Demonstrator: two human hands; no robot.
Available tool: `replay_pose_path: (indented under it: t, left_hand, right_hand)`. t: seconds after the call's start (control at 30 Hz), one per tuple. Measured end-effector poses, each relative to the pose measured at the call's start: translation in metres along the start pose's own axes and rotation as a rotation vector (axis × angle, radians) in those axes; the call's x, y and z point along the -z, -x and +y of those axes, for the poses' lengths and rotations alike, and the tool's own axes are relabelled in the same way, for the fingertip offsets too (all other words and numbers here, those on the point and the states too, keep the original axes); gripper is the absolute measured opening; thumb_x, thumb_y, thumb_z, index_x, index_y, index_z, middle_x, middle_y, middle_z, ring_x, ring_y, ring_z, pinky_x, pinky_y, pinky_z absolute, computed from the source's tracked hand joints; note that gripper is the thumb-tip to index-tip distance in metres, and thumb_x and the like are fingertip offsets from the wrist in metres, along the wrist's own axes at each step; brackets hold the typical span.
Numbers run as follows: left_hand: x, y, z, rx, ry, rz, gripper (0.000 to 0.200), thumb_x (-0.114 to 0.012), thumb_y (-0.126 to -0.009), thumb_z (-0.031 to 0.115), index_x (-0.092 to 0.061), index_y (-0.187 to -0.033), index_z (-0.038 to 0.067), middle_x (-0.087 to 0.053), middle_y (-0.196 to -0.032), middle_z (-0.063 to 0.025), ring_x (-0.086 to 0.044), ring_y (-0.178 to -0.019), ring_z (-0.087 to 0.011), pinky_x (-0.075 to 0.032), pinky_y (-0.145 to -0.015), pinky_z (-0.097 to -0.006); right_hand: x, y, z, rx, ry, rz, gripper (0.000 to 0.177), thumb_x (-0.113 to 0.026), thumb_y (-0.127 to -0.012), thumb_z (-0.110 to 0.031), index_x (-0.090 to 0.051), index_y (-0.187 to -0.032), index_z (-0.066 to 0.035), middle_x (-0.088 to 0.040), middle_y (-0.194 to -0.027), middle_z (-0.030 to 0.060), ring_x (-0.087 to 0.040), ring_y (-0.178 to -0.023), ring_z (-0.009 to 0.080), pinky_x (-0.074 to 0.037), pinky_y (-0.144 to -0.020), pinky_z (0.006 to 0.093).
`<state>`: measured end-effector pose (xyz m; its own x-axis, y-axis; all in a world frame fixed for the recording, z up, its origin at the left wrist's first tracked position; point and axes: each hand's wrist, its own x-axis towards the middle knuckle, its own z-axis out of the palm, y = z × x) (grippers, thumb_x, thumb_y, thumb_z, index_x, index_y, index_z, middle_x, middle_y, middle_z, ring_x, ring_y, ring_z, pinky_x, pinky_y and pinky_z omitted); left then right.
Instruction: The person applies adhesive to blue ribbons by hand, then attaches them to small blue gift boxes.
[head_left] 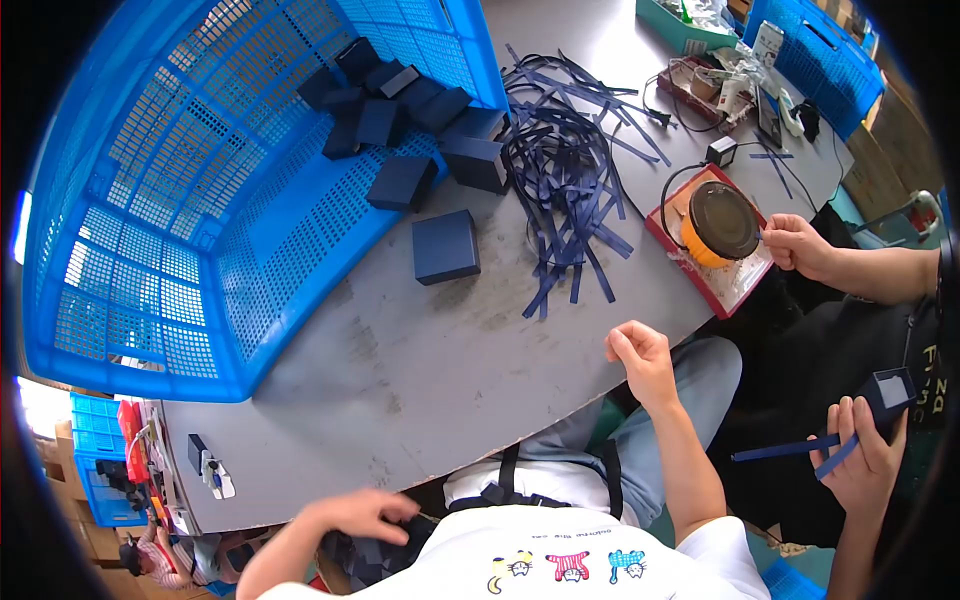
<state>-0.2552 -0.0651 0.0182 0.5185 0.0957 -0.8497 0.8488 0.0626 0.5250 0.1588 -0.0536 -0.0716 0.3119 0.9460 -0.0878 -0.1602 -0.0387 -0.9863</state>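
My left hand point(372, 515) is low at the table's near edge, over a pile of dark boxes point(365, 562) beside my lap. Its fingers are loosely apart and nothing shows in them. My right hand point(642, 362) is raised just above the front edge, fingers curled and thumb against them, with nothing visible inside. A dark blue box point(446, 247) stands by itself on the grey table point(400, 350), beyond both hands. Farther back lies a tangled heap of blue ribbon strips point(575, 190).
At left, a big blue crate point(290, 330) lies tipped, dark boxes point(380, 122) spilling from it. At right, a co-worker's hand point(795, 245) is beside a round dark-topped pot point(724, 220) on a red tray point(665, 228); their other hand point(862, 460) holds a small box with ribbon.
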Motion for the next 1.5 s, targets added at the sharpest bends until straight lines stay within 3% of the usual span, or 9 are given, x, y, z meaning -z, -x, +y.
replay_pose_path:
  t: [0.23, 0.33, 0.43, 0.5, 0.67, 0.93, 1.13, 1.37, 1.5]
  left_hand:
    - [0.165, -0.076, 0.107, -0.58, -0.674, 1.173, 0.067, -0.073, -0.066, 0.02, -0.045, -0.125, 0.002, -0.049, -0.122, -0.0162, -0.046, -0.113, -0.0318, -0.038, -0.097, -0.0391]
    - [0.214, -0.114, 0.122, -0.619, -0.692, 1.213, 0.082, -0.076, -0.061, 0.026, -0.038, -0.131, 0.004, -0.041, -0.13, -0.0163, -0.039, -0.119, -0.0332, -0.035, -0.099, -0.0394]
    - [0.238, -0.137, 0.127, -0.339, -0.842, 1.078, 0.101, -0.081, -0.052, 0.036, -0.032, -0.135, 0.006, -0.038, -0.13, -0.0156, -0.036, -0.12, -0.0341, -0.035, -0.099, -0.041]
    - [0.24, -0.141, 0.125, -0.347, -0.809, 1.058, 0.1, -0.08, -0.052, 0.036, -0.032, -0.135, 0.005, -0.038, -0.13, -0.0158, -0.036, -0.12, -0.0345, -0.034, -0.099, -0.041]
    - [0.219, -0.135, 0.115, -0.416, -0.697, 1.046, 0.1, -0.08, -0.053, 0.039, -0.033, -0.133, 0.002, -0.036, -0.131, -0.0168, -0.034, -0.121, -0.0349, -0.032, -0.102, -0.0412]
    - [0.203, -0.13, 0.092, -0.372, -0.375, 1.165, 0.086, -0.08, -0.059, 0.036, -0.039, -0.126, 0.0, -0.036, -0.13, -0.018, -0.033, -0.123, -0.0343, -0.032, -0.102, -0.0408]
    - [0.175, -0.116, 0.108, -0.803, -0.303, 1.165, 0.062, -0.079, -0.058, 0.006, -0.049, -0.112, 0.009, -0.041, -0.125, -0.0164, -0.045, -0.111, -0.0341, -0.039, -0.093, -0.0394]
    - [0.156, -0.115, 0.122, -1.064, -0.459, 1.202, 0.06, -0.075, -0.058, -0.002, -0.05, -0.112, 0.007, -0.055, -0.108, -0.0149, -0.056, -0.095, -0.0316, -0.048, -0.077, -0.0359]
    - [0.142, -0.107, 0.137, -1.043, -0.217, 1.185, 0.06, -0.075, -0.058, -0.002, -0.05, -0.113, 0.005, -0.058, -0.106, -0.0122, -0.058, -0.092, -0.029, -0.048, -0.078, -0.0353]
  right_hand:
    - [0.003, 0.012, 0.007, 0.067, 0.171, -0.01, 0.016, -0.056, -0.087, -0.009, -0.058, -0.076, 0.002, -0.054, -0.064, -0.0012, -0.046, -0.058, 0.0026, -0.035, -0.052, 0.0172]
    - [0.0, 0.013, 0.008, 0.136, 0.233, -0.005, 0.015, -0.056, -0.087, -0.008, -0.058, -0.076, 0.002, -0.054, -0.063, -0.0011, -0.046, -0.058, 0.0025, -0.035, -0.051, 0.0172]
    - [-0.003, 0.012, 0.001, 0.122, 0.284, 0.023, 0.013, -0.058, -0.084, -0.006, -0.058, -0.074, 0.002, -0.055, -0.063, -0.0001, -0.047, -0.057, 0.004, -0.036, -0.052, 0.0182]
    - [-0.006, 0.008, -0.005, 0.109, 0.281, 0.033, 0.01, -0.059, -0.082, -0.004, -0.059, -0.074, 0.002, -0.056, -0.063, 0.0014, -0.048, -0.056, 0.0059, -0.037, -0.052, 0.0196]
    - [-0.016, -0.031, -0.024, 0.648, 0.862, 0.138, 0.015, -0.065, -0.067, 0.001, -0.062, -0.079, -0.006, -0.055, -0.073, 0.006, -0.054, -0.071, 0.0263, -0.045, -0.062, 0.033]
    - [-0.031, -0.103, -0.014, 0.712, 1.158, 0.031, 0.012, -0.068, -0.069, -0.009, -0.061, -0.079, -0.008, -0.053, -0.083, 0.0038, -0.05, -0.087, 0.0226, -0.039, -0.076, 0.033]
    - [-0.036, -0.079, -0.033, 0.568, 0.672, 0.164, 0.01, -0.064, -0.072, 0.001, -0.06, -0.08, -0.003, -0.06, -0.068, 0.0051, -0.058, -0.062, 0.019, -0.044, -0.063, 0.0296]
    - [-0.019, -0.033, -0.063, 0.457, 0.366, 0.008, 0.016, -0.059, -0.079, 0.002, -0.063, -0.093, -0.002, -0.063, -0.073, 0.006, -0.055, -0.064, 0.0112, -0.044, -0.063, 0.0232]
    - [-0.018, -0.006, -0.091, 0.239, -0.072, -0.137, 0.028, -0.047, -0.08, 0.011, -0.06, -0.104, 0.007, -0.065, -0.093, 0.0117, -0.057, -0.085, 0.0132, -0.041, -0.074, 0.0219]
